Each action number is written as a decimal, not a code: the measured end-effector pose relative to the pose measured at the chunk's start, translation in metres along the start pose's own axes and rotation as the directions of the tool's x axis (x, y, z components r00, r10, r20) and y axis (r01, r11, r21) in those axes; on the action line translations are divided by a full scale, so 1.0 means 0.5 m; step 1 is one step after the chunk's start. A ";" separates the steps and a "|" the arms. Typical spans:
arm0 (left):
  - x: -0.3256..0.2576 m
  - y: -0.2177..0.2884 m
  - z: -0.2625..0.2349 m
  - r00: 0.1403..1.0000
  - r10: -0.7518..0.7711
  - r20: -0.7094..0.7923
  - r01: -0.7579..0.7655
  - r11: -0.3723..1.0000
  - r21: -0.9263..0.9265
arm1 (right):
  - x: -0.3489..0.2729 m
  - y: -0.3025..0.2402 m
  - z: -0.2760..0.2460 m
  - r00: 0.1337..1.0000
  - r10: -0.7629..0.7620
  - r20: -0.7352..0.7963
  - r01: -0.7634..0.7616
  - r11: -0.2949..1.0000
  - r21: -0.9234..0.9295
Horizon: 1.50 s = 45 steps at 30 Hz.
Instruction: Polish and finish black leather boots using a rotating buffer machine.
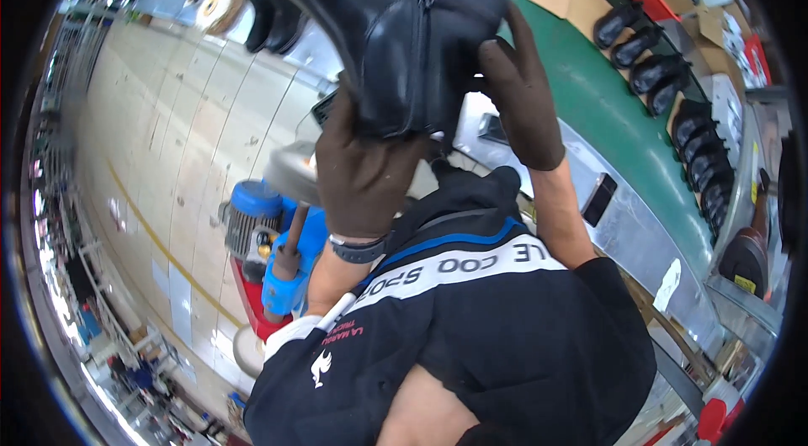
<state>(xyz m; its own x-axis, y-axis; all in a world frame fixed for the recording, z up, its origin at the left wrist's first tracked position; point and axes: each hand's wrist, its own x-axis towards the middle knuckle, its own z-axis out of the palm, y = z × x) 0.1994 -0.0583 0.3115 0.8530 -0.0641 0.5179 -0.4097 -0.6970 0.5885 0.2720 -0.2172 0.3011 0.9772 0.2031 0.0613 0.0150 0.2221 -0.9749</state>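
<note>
Head view: left hand (366, 177) low against black boot (383, 50), right hand (526, 101) alongside

The zip-up ankle boot (387, 50) is solid glossy black, its zipper (420, 50) black too. Plain dark brown covers the left glove (366, 172) and right glove (523, 105). The black shirt (522, 345) carries a white band edged with a blue stripe. The conveyor belt (566, 67) is green; the pale tiled floor (189, 143) bears a yellow line (156, 240).
</note>
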 end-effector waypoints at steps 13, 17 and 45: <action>0.171 -0.029 0.137 0.886 -0.003 0.463 0.027 0.999 -0.045 | 0.029 0.032 -0.283 0.956 0.266 0.123 -0.272 0.961 0.041; 0.202 -0.045 0.202 0.839 0.033 0.543 0.009 0.997 -0.075 | -0.008 0.142 -0.311 0.872 0.474 0.123 -0.462 0.879 -0.114; -0.090 -0.113 0.207 0.788 -0.218 0.575 0.121 0.972 0.203 | 0.143 0.486 -0.454 0.797 0.459 -0.393 -0.503 0.864 -0.012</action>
<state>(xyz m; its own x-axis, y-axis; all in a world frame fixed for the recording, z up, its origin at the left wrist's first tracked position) 0.2176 -0.0900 0.1907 0.9478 -0.3093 -0.0772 -0.2294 -0.8300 0.5085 0.3935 -0.3652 0.0202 0.8688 -0.1111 -0.4826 -0.4764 0.0783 -0.8757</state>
